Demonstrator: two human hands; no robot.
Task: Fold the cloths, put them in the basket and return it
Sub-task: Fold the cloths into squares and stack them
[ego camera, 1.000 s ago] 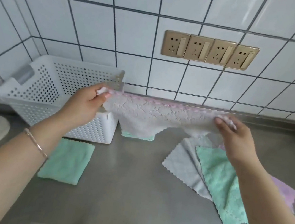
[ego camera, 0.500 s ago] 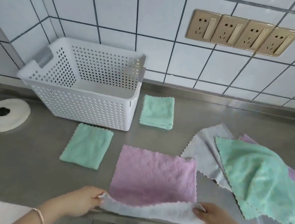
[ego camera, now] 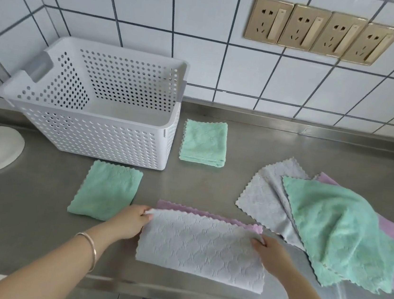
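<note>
Where bare steel counter lies open behind it: pink cloth, folded, zigzag far edges nearly aligned; left hand and right hand pinching its corners.

Pink cloth lies folded in half before the empty white basket.

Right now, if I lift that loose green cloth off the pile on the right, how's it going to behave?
Probably floppy: the loose green cloth already lies rumpled and humped over the grey cloth and the purple cloth. It looks thin and likely light. Since it overlaps both and its fluffy pile may cling, lifting it could drag them along the steel counter.
</note>
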